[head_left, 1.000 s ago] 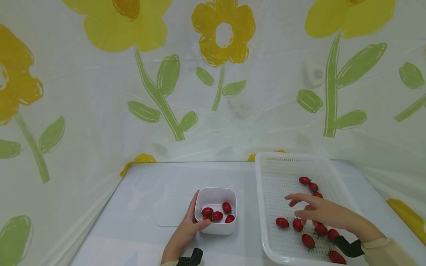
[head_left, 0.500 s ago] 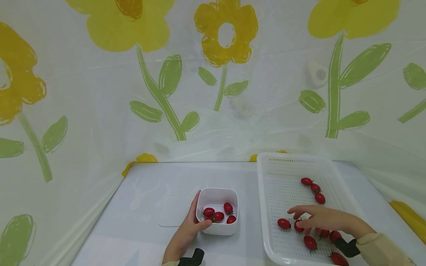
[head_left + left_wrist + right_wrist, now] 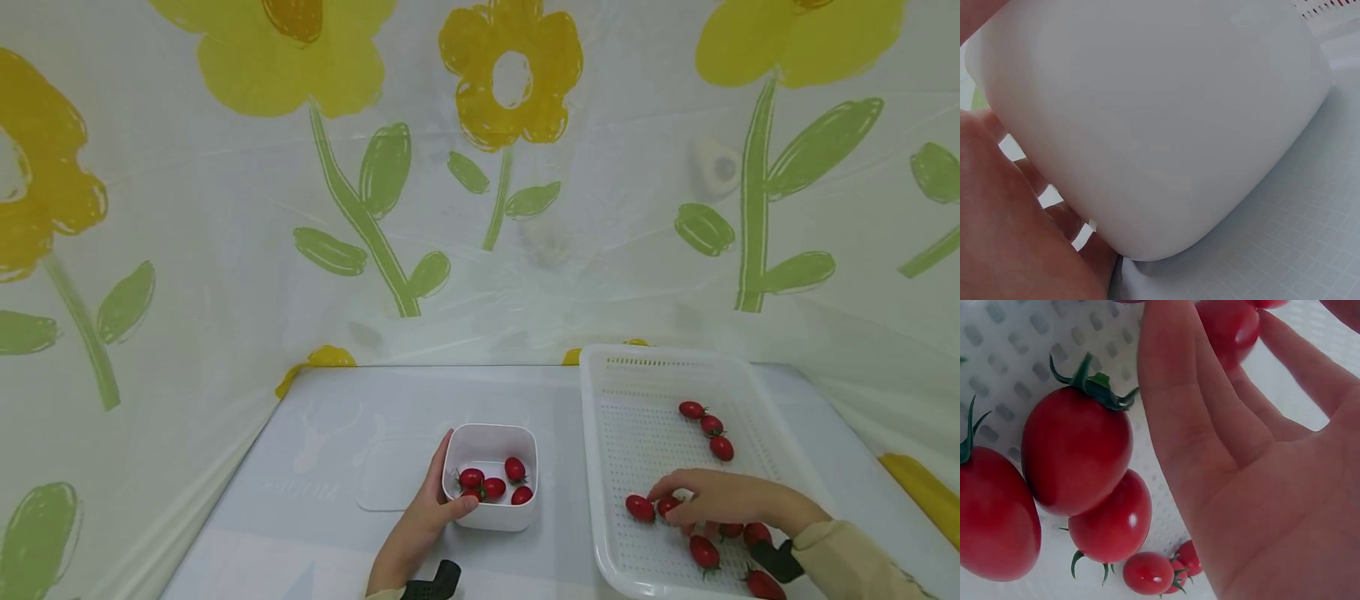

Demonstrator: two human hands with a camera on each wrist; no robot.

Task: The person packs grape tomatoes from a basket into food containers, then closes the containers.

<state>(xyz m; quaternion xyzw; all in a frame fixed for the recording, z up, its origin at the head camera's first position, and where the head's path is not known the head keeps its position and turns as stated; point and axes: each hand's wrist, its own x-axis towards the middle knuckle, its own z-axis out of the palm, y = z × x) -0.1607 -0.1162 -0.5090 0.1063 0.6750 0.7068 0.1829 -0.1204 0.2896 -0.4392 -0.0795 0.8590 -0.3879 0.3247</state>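
Note:
My left hand [image 3: 431, 508] grips a small white square container [image 3: 498, 518] by its left side, with the thumb over the front rim. Several cherry tomatoes [image 3: 493, 488] lie inside it. In the left wrist view the container's smooth wall [image 3: 1166, 125] fills most of the picture, and fingers wrap its edge. Over the white basket [image 3: 600, 533] at the right, my right hand [image 3: 738, 497] pinches a red cherry tomato [image 3: 667, 505] between thumb and fingers. The right wrist view shows this cherry tomato [image 3: 1230, 328] partly hidden by the fingers.
Other cherry tomatoes lie around the right hand, among them one [image 3: 640, 508] to its left and one [image 3: 703, 552] in front. Three more [image 3: 711, 426] sit farther back in the basket. A flower-printed curtain [image 3: 570, 292] hangs behind the white table [image 3: 315, 492].
My right hand has come down and nearer, and its thumb and fingers have closed around a cherry tomato. The left hand and the container stay in place; the view has shifted slightly.

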